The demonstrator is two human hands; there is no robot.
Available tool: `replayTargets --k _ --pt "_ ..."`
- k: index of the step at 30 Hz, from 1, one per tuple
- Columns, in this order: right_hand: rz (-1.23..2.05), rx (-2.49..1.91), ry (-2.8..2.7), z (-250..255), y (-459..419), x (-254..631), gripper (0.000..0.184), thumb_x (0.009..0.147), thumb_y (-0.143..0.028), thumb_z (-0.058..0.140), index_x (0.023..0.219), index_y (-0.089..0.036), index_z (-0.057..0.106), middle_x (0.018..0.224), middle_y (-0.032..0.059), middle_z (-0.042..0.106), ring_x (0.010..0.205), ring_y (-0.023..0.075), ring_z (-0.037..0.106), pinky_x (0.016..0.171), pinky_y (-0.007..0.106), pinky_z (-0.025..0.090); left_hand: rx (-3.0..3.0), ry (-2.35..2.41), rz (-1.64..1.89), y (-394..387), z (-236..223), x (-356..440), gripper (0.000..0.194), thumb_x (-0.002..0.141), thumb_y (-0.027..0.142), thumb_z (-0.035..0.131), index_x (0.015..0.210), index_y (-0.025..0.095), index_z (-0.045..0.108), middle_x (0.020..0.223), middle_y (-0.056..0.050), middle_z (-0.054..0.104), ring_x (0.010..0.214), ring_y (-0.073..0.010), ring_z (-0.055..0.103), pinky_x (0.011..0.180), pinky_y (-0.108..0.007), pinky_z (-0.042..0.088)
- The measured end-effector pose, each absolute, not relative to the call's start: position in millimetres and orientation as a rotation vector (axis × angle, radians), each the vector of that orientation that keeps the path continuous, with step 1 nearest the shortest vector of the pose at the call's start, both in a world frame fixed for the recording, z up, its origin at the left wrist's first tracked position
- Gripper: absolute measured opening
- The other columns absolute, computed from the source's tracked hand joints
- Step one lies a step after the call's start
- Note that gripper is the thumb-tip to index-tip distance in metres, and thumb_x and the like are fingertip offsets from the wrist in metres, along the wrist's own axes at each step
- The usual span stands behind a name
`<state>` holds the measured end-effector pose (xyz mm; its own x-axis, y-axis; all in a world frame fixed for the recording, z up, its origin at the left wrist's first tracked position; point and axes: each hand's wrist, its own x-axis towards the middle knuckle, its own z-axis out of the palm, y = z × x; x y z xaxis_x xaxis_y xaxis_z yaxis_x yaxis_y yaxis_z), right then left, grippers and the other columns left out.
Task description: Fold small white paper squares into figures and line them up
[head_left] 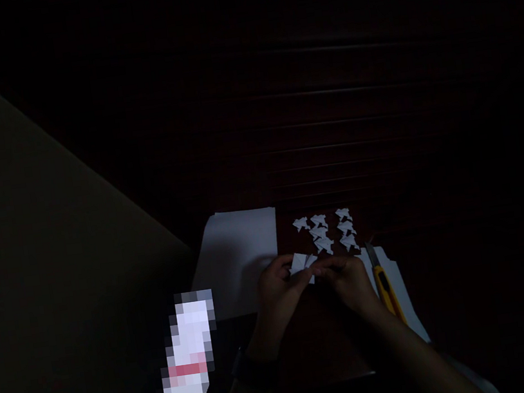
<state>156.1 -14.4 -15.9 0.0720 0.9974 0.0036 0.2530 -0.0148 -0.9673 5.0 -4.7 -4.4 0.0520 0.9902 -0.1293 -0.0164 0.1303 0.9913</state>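
Observation:
A small piece of folded white paper (299, 261) is held up between my two hands over the dark table. My left hand (278, 292) grips it from the left, thumb in front and fingers behind. From the right, my right hand (349, 278) pinches the paper's edge near the left thumb tip. Just beyond the hands lie several small folded paper figures (320, 232), grouped in rows. Creases show on the held paper, but the dim light hides its finer folds.
White paper sheets (238, 252) lie at the left. On more paper (403, 281) at the right rests a yellow utility knife (386, 289), its blade pointing away from me. A bright pixelated screen-like shape (188, 347) is at lower left. A pale wall (46, 253) rises on the left.

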Motion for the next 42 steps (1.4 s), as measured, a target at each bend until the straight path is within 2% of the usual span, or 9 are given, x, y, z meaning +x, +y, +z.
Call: replayTargets --k 5,12,18,24,34,38,42 --pt "1.07 -1.415 -1.332 -14 -14 156 0.01 0.074 -0.026 0.065 0.073 -0.021 0.073 0.076 0.0033 0.073 0.071 0.0204 0.066 0.067 0.03 0.049 1.23 1.281 1.096 -3 -12 3 0.024 0.069 0.033 0.07 0.086 0.017 0.065 0.08 -0.006 0.071 0.071 -0.0195 0.066 0.06 -0.026 0.049" --pt "1.286 -1.372 -1.192 -8 -14 158 0.014 0.07 -0.03 0.069 0.072 -0.016 0.07 0.062 0.0019 0.067 0.055 0.0141 0.059 0.051 0.024 0.046 1.146 1.275 1.073 -1 -14 1 0.024 0.065 0.031 0.073 0.083 0.017 0.066 0.077 -0.005 0.071 0.064 -0.0176 0.065 0.054 -0.024 0.047" --pt "1.348 -1.294 -1.19 -13 -15 157 0.022 0.075 -0.037 0.066 0.082 -0.017 0.064 0.059 0.0001 0.063 0.05 0.0124 0.056 0.048 0.023 0.045 1.099 1.331 1.085 -2 -10 2 0.023 0.064 0.029 0.073 0.081 0.016 0.066 0.071 -0.004 0.07 0.058 -0.0155 0.062 0.049 -0.022 0.045" --pt "1.327 -1.259 -1.216 -13 -14 156 0.02 0.075 -0.033 0.066 0.086 -0.018 0.059 0.056 -0.0028 0.06 0.048 0.0108 0.053 0.047 0.022 0.042 1.116 1.338 1.035 -1 -17 1 0.028 0.068 0.033 0.069 0.089 0.014 0.065 0.075 -0.007 0.07 0.061 -0.0172 0.064 0.052 -0.024 0.048" --pt "1.538 -1.145 -0.882 -23 -11 157 0.024 0.07 -0.027 0.072 0.087 -0.018 0.058 0.063 -0.0012 0.062 0.05 0.0109 0.053 0.047 0.022 0.041 1.168 1.376 1.01 -1 -21 1 0.026 0.067 0.034 0.07 0.084 0.015 0.066 0.072 -0.005 0.07 0.059 -0.0169 0.064 0.049 -0.023 0.045" --pt "1.458 -1.175 -1.003 -21 -12 157 0.024 0.073 -0.029 0.07 0.09 -0.019 0.057 0.063 -0.0015 0.062 0.051 0.0119 0.053 0.05 0.024 0.042 1.103 1.381 1.05 -2 -16 2 0.025 0.065 0.032 0.072 0.082 0.014 0.066 0.07 -0.005 0.07 0.057 -0.0158 0.063 0.048 -0.022 0.045" --pt "1.214 -1.256 -1.225 -15 -14 156 0.019 0.077 -0.03 0.064 0.092 -0.02 0.057 0.063 -0.0016 0.061 0.06 0.0143 0.056 0.057 0.025 0.043 1.024 1.355 1.095 -2 -10 4 0.025 0.064 0.03 0.073 0.082 0.014 0.066 0.071 -0.005 0.07 0.058 -0.0161 0.064 0.049 -0.023 0.046"
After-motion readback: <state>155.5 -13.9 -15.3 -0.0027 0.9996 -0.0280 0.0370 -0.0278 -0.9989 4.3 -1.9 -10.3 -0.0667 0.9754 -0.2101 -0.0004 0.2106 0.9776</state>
